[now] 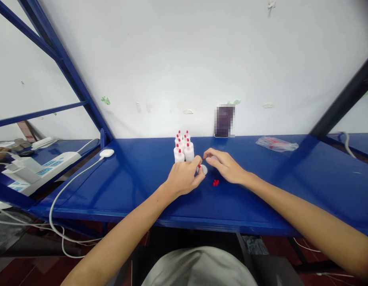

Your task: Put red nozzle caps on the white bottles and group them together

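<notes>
My left hand (186, 174) is closed in a pinch, with a small red cap (199, 166) between thumb and forefinger. A whitish round piece (204, 169) shows right beside those fingertips; whether it is joined to the cap I cannot tell. My right hand (224, 163) is curled just to the right, around something pale (214, 158) that its fingers mostly hide. Behind my left hand several white squeeze bottles (188, 152) with red tips stand upright in a tight group. A small cluster of loose red caps (215, 182) lies on the blue table, below the gap between my hands.
The blue table (136, 182) meets a white wall. A dark pixelated rectangle (224, 121) leans on the wall. At the right lies a clear plastic bag (276, 143) with red bits inside. A white cable puck (107, 153) and power strip (47, 171) are at the left.
</notes>
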